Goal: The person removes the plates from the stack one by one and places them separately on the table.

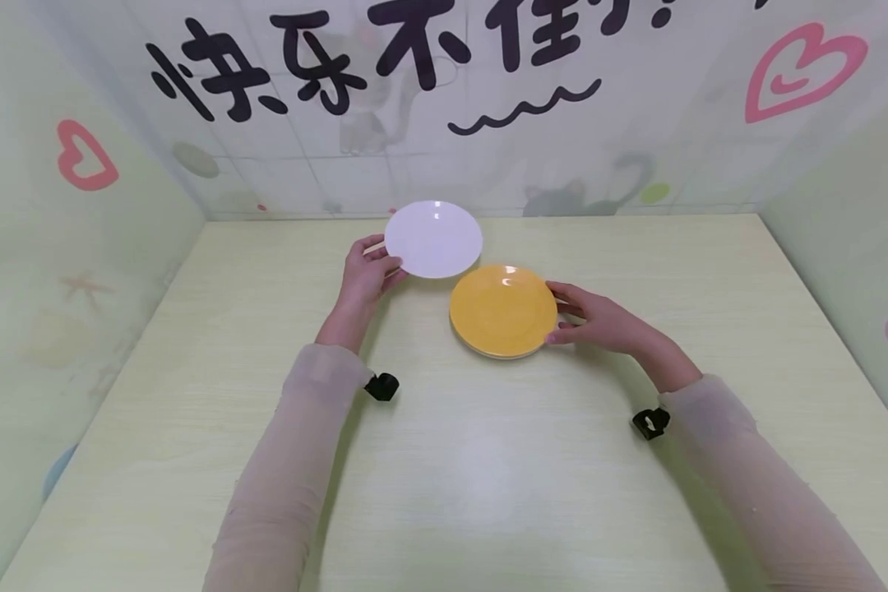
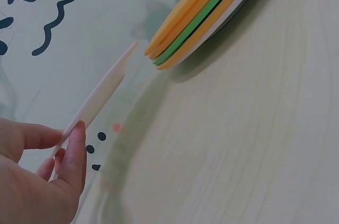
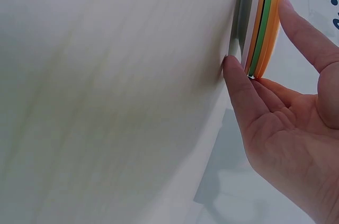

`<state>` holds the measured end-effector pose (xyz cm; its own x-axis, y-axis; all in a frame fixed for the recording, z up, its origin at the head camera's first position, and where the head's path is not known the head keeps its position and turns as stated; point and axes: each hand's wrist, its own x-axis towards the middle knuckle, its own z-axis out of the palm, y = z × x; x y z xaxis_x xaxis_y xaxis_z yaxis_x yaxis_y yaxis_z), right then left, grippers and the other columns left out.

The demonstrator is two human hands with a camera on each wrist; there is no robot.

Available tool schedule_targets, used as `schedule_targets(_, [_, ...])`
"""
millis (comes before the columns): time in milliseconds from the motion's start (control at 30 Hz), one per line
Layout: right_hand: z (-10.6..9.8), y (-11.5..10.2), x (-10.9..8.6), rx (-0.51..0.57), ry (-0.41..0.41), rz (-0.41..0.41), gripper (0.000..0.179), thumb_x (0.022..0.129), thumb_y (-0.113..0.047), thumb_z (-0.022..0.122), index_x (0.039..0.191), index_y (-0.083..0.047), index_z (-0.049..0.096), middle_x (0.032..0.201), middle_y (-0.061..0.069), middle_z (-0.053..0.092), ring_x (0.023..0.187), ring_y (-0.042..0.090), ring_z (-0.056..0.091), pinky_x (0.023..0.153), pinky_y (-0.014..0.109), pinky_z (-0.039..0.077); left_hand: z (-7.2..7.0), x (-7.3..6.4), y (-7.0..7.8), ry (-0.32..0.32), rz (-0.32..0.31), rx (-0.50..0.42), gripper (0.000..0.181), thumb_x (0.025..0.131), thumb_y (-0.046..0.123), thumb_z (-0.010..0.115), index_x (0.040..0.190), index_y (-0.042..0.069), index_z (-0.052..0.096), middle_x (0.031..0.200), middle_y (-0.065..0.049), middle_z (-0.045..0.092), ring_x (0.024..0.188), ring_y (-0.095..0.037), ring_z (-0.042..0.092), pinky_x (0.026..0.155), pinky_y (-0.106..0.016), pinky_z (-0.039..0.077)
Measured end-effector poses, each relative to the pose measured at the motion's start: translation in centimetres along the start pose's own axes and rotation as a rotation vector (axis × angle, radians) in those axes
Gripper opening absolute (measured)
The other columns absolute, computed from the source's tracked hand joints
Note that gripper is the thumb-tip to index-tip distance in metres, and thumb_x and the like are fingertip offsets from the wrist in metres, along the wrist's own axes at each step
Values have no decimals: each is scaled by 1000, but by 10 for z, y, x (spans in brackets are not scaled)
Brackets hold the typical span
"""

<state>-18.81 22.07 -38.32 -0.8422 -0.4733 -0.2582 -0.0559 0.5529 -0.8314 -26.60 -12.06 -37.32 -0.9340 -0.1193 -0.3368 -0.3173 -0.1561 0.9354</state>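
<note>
My left hand pinches the near-left rim of a white plate between thumb and fingers. In the left wrist view this plate appears edge-on, raised off the table. Right of it and closer to me is a stack of plates, with a yellow one on top. Seen from the side in the right wrist view, the stack has orange-yellow, green and white layers. My right hand holds the stack's right edge, thumb on the top rim and fingers around the side, one fingertip down by the tabletop.
Both plates and stack are over the far middle of a pale wooden table. Behind stands a white printed backdrop with large black characters, and decorated panels flank the table. A small black wrist camera sits at the left cuff.
</note>
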Motion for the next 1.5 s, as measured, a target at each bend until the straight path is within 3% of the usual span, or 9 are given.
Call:
schedule_targets(200, [0,0,0,5,0,-6,90,90,-19,75,158,-2,18,164,18,24,149,40,30,119,49,38,1,7,-3,27,-24,1,59,94,-8,57,146,11,37,110,0,50,86,-11,61,100,-30,57])
schedule_targets(567, [2,-2,0,-26,5,14,89,91,-21,74,158,-2,18,165,18,23,149,39,30,119,50,37,3,17,-8,75,-44,22,57,94,-7,57,145,12,39,111,-1,53,81,-10,62,81,-21,62])
schedule_targets(900, [2,-2,1,-33,7,30,90,90,-22,74,158,-4,18,165,17,23,149,38,29,119,49,37,2,21,-14,90,-64,17,58,95,-7,56,146,13,38,123,-6,52,83,-11,61,84,-21,61])
schedule_targets(1100, [1,-4,0,-35,10,32,90,91,-22,74,158,-4,18,165,17,23,149,38,30,119,49,37,2,19,-13,74,-50,-25,60,96,-10,52,150,12,37,115,-2,50,87,-10,60,90,-20,59])
schedule_targets(1233, [1,-3,0,-38,13,31,90,90,-23,75,158,-5,19,164,17,24,149,38,31,119,49,38,1,16,-12,65,-52,-11,62,95,-11,51,152,11,36,127,-6,51,97,-12,58,98,-22,56])
schedule_targets(1367, [1,-2,0,-41,14,29,90,90,-24,75,158,-5,19,164,17,25,149,38,31,119,49,38,-2,12,-11,54,-52,18,63,96,-9,52,153,9,34,145,-13,49,117,-19,58,104,-23,53])
schedule_targets(1500, [1,-2,0,-42,11,26,90,90,-24,75,158,-5,19,164,17,25,149,38,31,119,49,38,-6,9,-11,41,-51,37,63,96,-7,54,154,9,33,149,-15,50,124,-20,56,107,-26,51])
